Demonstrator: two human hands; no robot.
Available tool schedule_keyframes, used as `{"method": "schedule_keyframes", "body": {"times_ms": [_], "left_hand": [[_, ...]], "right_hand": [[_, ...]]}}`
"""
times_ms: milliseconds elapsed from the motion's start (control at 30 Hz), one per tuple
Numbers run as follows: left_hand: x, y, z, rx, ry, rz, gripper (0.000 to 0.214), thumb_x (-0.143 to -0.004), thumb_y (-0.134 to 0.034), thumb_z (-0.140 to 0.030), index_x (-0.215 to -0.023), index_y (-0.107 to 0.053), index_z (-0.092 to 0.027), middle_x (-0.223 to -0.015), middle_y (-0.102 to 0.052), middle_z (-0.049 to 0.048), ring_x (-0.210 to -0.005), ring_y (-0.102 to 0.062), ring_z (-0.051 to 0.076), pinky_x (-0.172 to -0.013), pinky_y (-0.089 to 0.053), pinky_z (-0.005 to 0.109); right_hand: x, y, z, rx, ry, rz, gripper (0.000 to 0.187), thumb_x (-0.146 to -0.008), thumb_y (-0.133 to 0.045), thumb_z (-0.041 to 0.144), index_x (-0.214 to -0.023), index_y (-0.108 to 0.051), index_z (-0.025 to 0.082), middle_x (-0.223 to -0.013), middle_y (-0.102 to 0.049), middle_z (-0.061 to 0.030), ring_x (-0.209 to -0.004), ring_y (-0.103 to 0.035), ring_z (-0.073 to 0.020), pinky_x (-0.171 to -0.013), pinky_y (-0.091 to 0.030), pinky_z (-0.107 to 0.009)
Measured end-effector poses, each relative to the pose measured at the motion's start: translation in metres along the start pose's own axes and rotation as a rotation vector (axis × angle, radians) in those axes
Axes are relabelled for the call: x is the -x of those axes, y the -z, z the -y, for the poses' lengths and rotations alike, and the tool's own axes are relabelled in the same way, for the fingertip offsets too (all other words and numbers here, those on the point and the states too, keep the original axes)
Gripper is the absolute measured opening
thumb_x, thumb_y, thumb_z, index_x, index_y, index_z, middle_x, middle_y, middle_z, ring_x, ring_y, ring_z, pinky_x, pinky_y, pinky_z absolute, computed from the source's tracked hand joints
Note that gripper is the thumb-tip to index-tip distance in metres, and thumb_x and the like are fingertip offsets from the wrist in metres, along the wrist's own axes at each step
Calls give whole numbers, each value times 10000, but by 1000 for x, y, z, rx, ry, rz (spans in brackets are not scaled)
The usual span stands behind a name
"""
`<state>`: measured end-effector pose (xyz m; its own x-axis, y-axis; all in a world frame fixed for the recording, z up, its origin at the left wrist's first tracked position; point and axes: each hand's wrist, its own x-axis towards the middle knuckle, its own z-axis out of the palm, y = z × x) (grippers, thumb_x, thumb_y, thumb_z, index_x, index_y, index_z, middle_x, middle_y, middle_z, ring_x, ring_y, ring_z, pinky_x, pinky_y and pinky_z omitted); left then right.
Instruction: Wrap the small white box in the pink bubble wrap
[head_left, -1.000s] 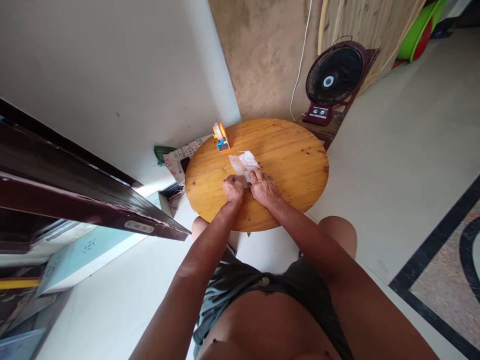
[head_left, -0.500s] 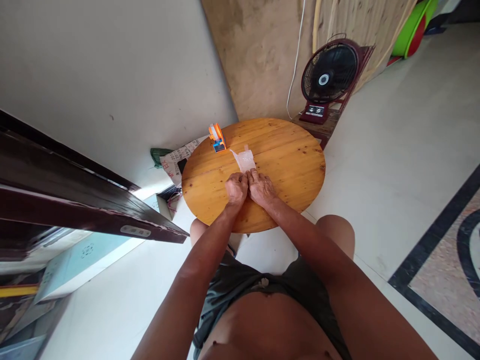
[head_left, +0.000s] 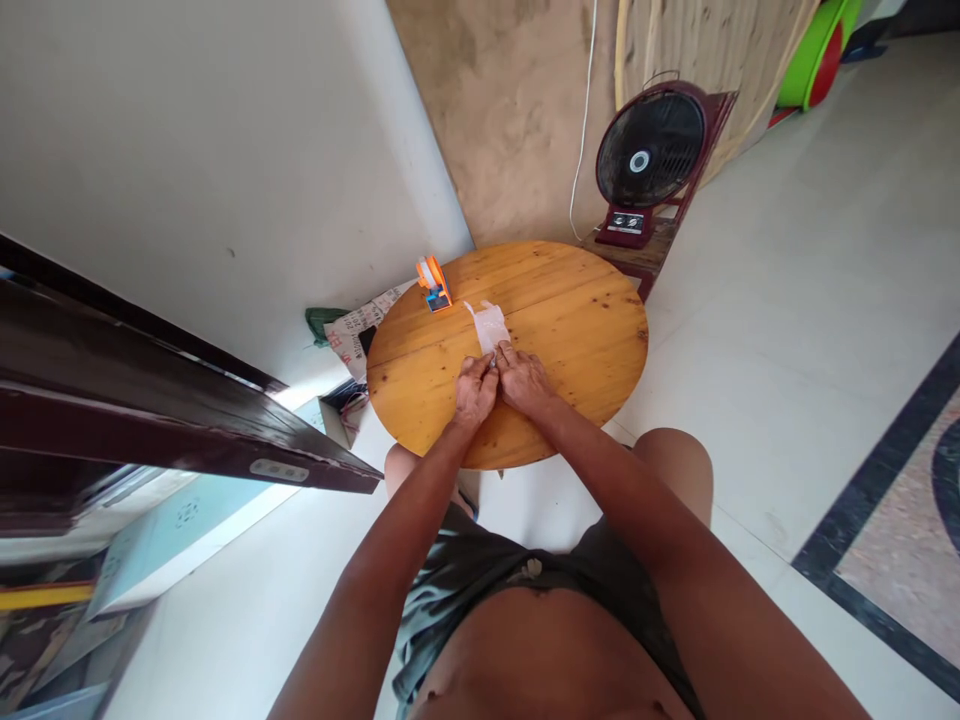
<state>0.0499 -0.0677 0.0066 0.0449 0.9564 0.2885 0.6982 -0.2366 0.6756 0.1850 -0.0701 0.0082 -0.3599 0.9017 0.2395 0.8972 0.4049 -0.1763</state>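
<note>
A sheet of clear bubble wrap (head_left: 486,322) lies on the round wooden table (head_left: 585,330), its far end spread flat. My left hand (head_left: 474,388) and my right hand (head_left: 523,378) sit side by side on the table with fingers curled on the wrap's near end. What lies inside the wrap under my fingers is hidden. An orange and blue tape dispenser (head_left: 433,282) stands at the table's far left edge, apart from both hands.
A dark red floor fan (head_left: 646,160) stands beyond the table by the wall, with a white cord (head_left: 581,150) beside it. Papers and a green cloth (head_left: 339,326) lie on the floor left of the table. A dark wooden door frame (head_left: 150,400) is at left.
The bubble wrap has been flattened and drawn into a narrower strip. My two hands have closed together on its near end. The camera has shifted slightly.
</note>
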Motion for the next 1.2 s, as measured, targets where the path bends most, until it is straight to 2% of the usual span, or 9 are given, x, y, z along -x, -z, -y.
{"method": "schedule_keyframes", "body": {"times_ms": [167,333,433,533,700,833,967,1100,1200], "left_hand": [[9,-5,5,-17,-50,36,477,-904,-491,-180,-1353,-653,-169,-1124,-617,115,-1077,-610,232,-1064,-492,348],[13,-14,9,-113,-116,-1,540,-880,-544,-190,-1417,-595,-223,-1324,-563,145,-1274,-530,279,-1147,-429,419],[14,-15,12,-135,-186,-9,509,-896,-552,-206,-1403,-598,-209,-1472,-513,158,-1398,-458,308,-1213,-352,484],[13,-12,16,-97,-293,34,531,-921,-529,-214,-1450,-546,-174,-1563,-461,175,-1498,-383,305,-1263,-291,500],[8,-7,27,-144,-419,98,578,-946,-519,-267,-1509,-471,-145,-1566,-483,182,-1524,-376,307,-1271,-317,531],[0,-6,38,-178,-517,90,536,-972,-524,-327,-1475,-502,-143,-1540,-516,189,-1495,-425,322,-1243,-366,556],[-7,-11,46,-182,-578,72,503,-977,-543,-338,-1427,-533,-114,-1518,-527,219,-1483,-443,330,-1231,-380,551],[-12,-15,50,-168,-608,66,516,-959,-568,-301,-1438,-510,-118,-1531,-512,217,-1489,-433,330,-1223,-382,563],[-15,-17,50,-160,-613,79,548,-929,-592,-271,-1444,-493,-112,-1535,-503,223,-1490,-429,334,-1220,-386,567]], "right_hand": [[2,-1,-1,-13,-15,-12,585,-996,-328,156,-1563,-398,33,-1603,-398,-270,-1240,-596,-329,-1023,-449,-463],[1,-5,-4,-39,-24,-25,597,-991,-340,139,-1579,-371,42,-1611,-400,-247,-1294,-573,-317,-1067,-440,-460],[1,-8,-8,-61,-14,-25,628,-962,-391,125,-1584,-364,50,-1622,-390,-236,-1323,-553,-314,-1100,-427,-461],[1,-11,-12,-93,11,-32,669,-919,-450,107,-1577,-363,26,-1638,-356,-244,-1354,-530,-331,-1127,-413,-473],[0,-16,-22,-212,62,-64,695,-861,-504,62,-1546,-408,4,-1621,-394,-235,-1424,-481,-330,-1195,-383,-456],[-5,-14,-35,-393,78,-71,692,-833,-543,46,-1521,-481,78,-1601,-451,-178,-1449,-472,-294,-1234,-365,-427],[-15,-4,-55,-696,41,16,685,-778,-631,77,-1453,-584,185,-1530,-557,-99,-1402,-534,-268,-1219,-392,-426],[-30,5,-70,-1109,-45,160,527,-827,-719,304,-1342,-677,202,-1396,-675,-79,-1294,-632,-273,-1141,-470,-437],[-48,1,-70,-1191,-150,103,432,-827,-734,429,-1176,-753,175,-1296,-732,-87,-1247,-661,-274,-1130,-469,-417]]}}
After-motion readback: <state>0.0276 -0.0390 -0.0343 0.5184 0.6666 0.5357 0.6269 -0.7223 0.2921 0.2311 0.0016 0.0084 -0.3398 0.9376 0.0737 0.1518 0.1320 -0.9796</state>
